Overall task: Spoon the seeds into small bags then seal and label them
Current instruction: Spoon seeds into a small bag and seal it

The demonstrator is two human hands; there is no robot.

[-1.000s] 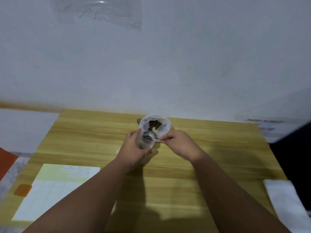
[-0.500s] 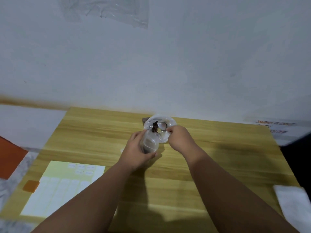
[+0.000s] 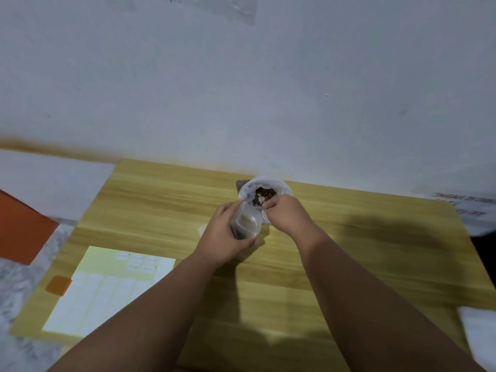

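Observation:
A large clear plastic bag (image 3: 279,186) with dark brown seeds (image 3: 265,196) stands open at the table's far edge. My left hand (image 3: 224,236) is wrapped around a small clear bag (image 3: 247,224), held upright just in front of the big bag; some dark seeds show at its bottom. My right hand (image 3: 288,214) pinches a spoon whose bowl (image 3: 259,199) dips into the seeds; the handle is hidden by my fingers. A sheet of white labels (image 3: 107,288) lies on the table at the near left.
The wooden table (image 3: 362,253) stands against a white wall. A white cloth or paper (image 3: 480,334) lies at the table's right edge. An orange piece (image 3: 59,285) sits at the label sheet's left edge. More orange material (image 3: 21,232) is on the floor at left.
My right hand has moved the spoon from over the small bag back into the big bag of seeds. My left hand keeps holding the small bag.

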